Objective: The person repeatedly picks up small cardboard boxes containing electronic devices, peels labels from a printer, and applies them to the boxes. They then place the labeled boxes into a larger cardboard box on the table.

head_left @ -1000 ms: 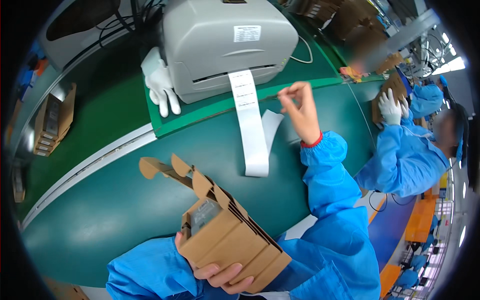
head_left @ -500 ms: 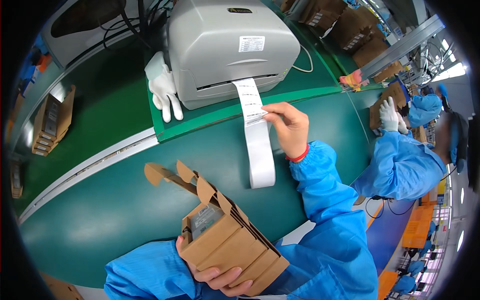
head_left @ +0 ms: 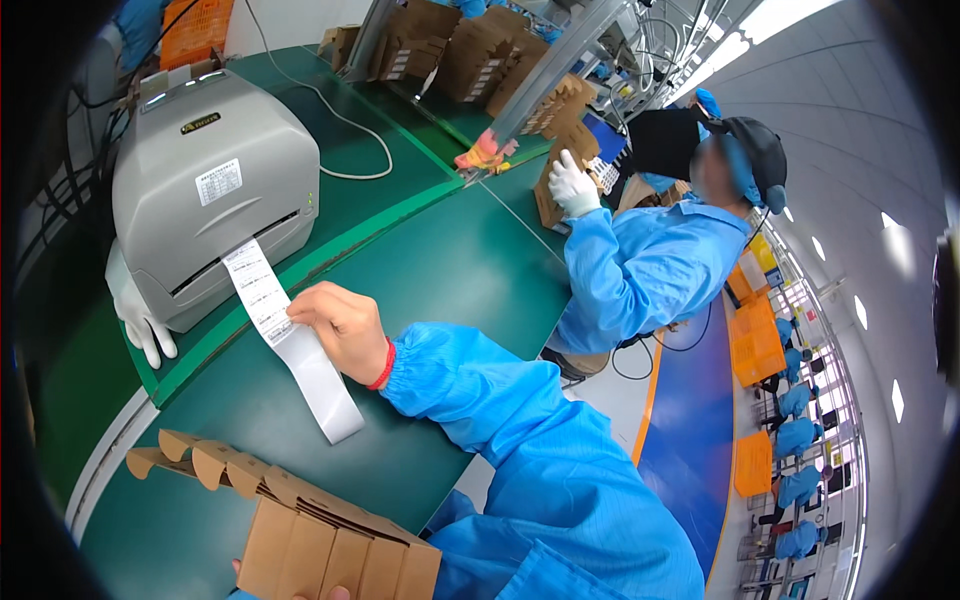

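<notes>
My right hand (head_left: pixel 340 325) pinches the edge of a white label strip (head_left: pixel 320 385) between thumb and fingers. The strip hangs from the slot of a grey label printer (head_left: pixel 215 170); its upper part carries printed labels, its lower end is blank. Low in the picture my left hand (head_left: pixel 338 592) grips several brown cardboard boxes (head_left: pixel 330 550) held together, mostly hidden beneath them with only fingertips showing. The boxes' rounded flaps (head_left: pixel 210 462) stand open toward the left. What lies inside them is hidden from this angle.
A white glove (head_left: pixel 138 312) lies beside the printer on the green table (head_left: pixel 450 270). To the right a co-worker (head_left: pixel 650 270) in blue, wearing white gloves, handles a carton (head_left: pixel 548 190). Cartons (head_left: pixel 425 45) stand at the back near a metal post (head_left: pixel 540 75). A white cable (head_left: pixel 330 110) trails behind the printer.
The view has swung right, so the printer, strip and boxes sit farther left. My right hand still pinches the strip. The boxes appear lower, and the grey item inside one no longer shows.
</notes>
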